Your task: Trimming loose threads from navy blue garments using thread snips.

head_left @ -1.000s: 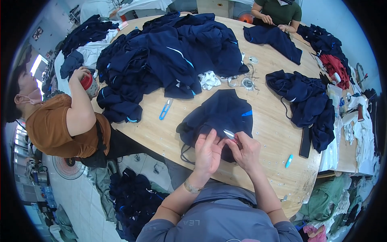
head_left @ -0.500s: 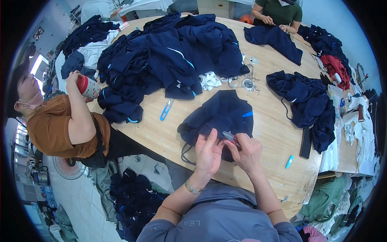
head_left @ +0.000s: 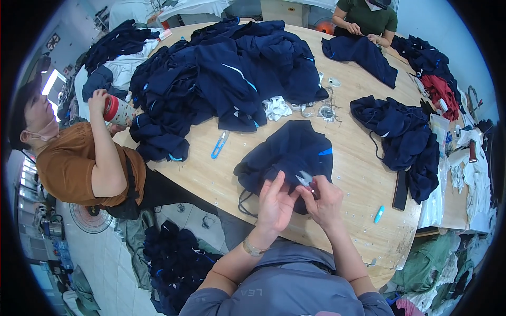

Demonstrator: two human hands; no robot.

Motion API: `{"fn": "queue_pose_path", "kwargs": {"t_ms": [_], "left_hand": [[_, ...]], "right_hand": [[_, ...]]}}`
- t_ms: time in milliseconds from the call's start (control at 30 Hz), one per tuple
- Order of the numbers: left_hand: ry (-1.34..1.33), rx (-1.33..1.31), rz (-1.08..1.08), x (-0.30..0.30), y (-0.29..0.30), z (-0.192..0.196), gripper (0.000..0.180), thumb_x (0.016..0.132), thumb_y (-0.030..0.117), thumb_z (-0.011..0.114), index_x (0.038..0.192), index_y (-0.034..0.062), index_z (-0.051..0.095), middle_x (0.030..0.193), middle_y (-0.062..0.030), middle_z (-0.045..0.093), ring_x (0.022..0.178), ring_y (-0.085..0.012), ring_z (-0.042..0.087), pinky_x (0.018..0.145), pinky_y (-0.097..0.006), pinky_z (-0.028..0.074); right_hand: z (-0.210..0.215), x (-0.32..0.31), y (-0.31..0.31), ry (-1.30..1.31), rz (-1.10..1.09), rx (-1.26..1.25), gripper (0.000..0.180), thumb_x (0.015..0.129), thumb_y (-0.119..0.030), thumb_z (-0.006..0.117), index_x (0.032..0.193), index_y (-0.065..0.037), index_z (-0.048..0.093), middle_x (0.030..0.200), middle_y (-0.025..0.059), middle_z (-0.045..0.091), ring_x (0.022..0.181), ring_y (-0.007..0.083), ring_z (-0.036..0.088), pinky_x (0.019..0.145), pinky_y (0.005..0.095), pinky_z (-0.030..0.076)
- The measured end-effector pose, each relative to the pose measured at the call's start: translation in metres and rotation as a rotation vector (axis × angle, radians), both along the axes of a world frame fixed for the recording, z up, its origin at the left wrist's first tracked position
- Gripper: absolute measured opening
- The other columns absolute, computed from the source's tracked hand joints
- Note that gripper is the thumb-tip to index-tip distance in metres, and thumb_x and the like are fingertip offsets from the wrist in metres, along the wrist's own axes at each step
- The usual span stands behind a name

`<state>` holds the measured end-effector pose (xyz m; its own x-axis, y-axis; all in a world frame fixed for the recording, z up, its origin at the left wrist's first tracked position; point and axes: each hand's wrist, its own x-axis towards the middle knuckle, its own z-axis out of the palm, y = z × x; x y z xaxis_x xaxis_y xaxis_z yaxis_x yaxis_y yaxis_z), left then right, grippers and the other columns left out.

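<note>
Mid-job by the look: left hand [head_left: 274, 203] pinching dark navy fabric garment [head_left: 290, 152] at table's [head_left: 221, 179] 6 o'clock edge, right hand [head_left: 326, 199] clamped on small silvery snips [head_left: 304, 179]; big navy pile [head_left: 221, 79] at 11 o'clock seemingly pending.

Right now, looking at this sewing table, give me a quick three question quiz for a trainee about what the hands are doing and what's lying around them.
1. True or false: the left hand and the right hand both work at the near edge of the navy garment.
2. Multiple choice: what lies on the wooden table left of that garment? A) blue thread snips B) a red cup C) a green shirt
3. Fill in: the right hand pinches a small ____ tool.

Key: 1 true; 2 A; 3 silvery, probably snips, though it is too small to tell surely.
</note>
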<state>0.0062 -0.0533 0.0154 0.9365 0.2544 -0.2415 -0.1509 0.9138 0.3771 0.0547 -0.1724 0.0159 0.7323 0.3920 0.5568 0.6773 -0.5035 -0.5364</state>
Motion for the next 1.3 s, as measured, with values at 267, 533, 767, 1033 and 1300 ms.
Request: {"fn": "queue_pose_path", "kwargs": {"t_ms": [267,533,767,1033,1300], "left_hand": [[0.169,-0.439,-0.214,-0.004,-0.015,-0.036,0.023,0.09,0.027,0.054,0.106,0.0106,0.055,0.101,-0.004,0.058,0.092,-0.0157,0.056,0.081,-0.033,0.048],[0.223,-0.062,-0.261,-0.009,-0.019,-0.024,0.019,0.083,0.027,0.066,0.087,0.0121,0.055,0.083,0.0061,0.048,0.08,-0.0045,0.047,0.07,-0.024,0.044],[0.252,0.403,-0.332,-0.013,-0.006,-0.032,0.043,0.078,0.036,0.07,0.092,0.011,0.038,0.088,0.0028,0.042,0.082,-0.0046,0.044,0.058,-0.022,0.041],[0.182,0.029,-0.463,-0.012,-0.009,-0.033,0.033,0.078,0.025,0.072,0.094,0.0162,0.044,0.086,0.0095,0.053,0.077,-0.0025,0.051,0.06,-0.021,0.04],[0.324,-0.137,-0.26,-0.017,-0.011,-0.048,0.02,0.081,0.014,0.068,0.089,0.0107,0.05,0.091,0.0024,0.055,0.086,-0.0104,0.053,0.075,-0.028,0.05]], "right_hand": [[-0.032,0.003,-0.008,0.657,0.057,0.518,0.02,0.079,-0.006,0.065,0.095,-0.004,0.053,0.067,-0.0056,0.045,0.052,0.0031,0.035,0.048,0.0173,0.03],[-0.042,0.004,-0.015,0.899,0.083,0.644,0.026,0.086,-0.014,0.061,0.108,-0.003,0.052,0.079,-0.004,0.052,0.057,-0.0005,0.041,0.048,0.0137,0.028],[-0.04,0.015,-0.035,0.779,0.17,0.443,0.025,0.079,-0.01,0.069,0.097,-0.005,0.053,0.076,-0.0055,0.047,0.062,0.0011,0.041,0.053,0.0157,0.032],[-0.021,0.025,-0.037,0.686,0.233,0.298,0.022,0.079,-0.007,0.068,0.095,-0.005,0.054,0.069,-0.0071,0.042,0.056,0.0007,0.029,0.05,0.017,0.023],[-0.049,0.017,-0.039,0.691,0.131,0.325,0.029,0.084,-0.014,0.064,0.11,-0.002,0.057,0.097,0.0053,0.06,0.085,0.012,0.053,0.076,0.023,0.043]]}}
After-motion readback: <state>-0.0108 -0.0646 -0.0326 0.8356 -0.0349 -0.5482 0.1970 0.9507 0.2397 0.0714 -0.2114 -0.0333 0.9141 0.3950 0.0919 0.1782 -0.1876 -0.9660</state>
